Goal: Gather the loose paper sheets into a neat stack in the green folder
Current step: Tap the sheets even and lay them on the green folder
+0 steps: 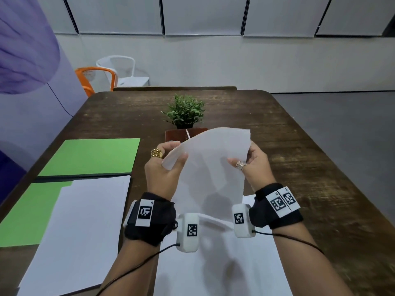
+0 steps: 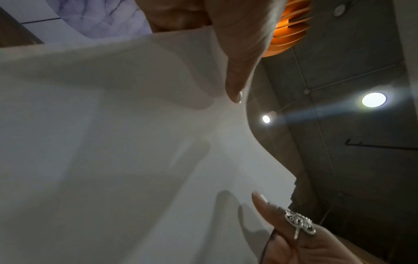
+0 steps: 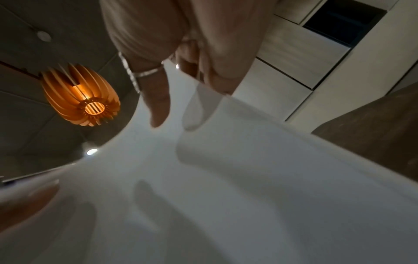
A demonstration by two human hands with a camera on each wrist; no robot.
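both hands are up over the table [image 1: 299, 146] holding one white sheet [image 1: 211, 167] between them, lifted off the surface and bowed, top edge curling away toward the plant [image 1: 184, 111]. left hand [image 1: 164, 167] pinches the sheet's upper left corner, thumb on the near face, fingers curled behind it. right hand [image 1: 256, 163] grips the right edge the same way, thumb in front, fingers wrapped behind. in the left wrist view the thumb [image 2: 237, 75] is pressed flat on the paper, and the other hand's ringed finger [image 2: 282, 219] shows at the bottom. right wrist view shows the fingers [image 3: 158, 100] on the sheet too, with their shadows coming through it.

the folder [image 1: 89, 157] lies open on the left side of the table, both green halves flat. a stack [image 1: 85, 227] of white paper sits on the near half, spilling over its right and near edges, so not very neat. more loose paper [image 1: 224, 263] lies on the table right under the wrists, near edge.

a small brown book-like thing [image 1: 177, 134] sits just in front of the plant, partly hidden by the sheet. orange chair [image 1: 96, 80] and white chair [image 1: 126, 69] stand past the far left corner.
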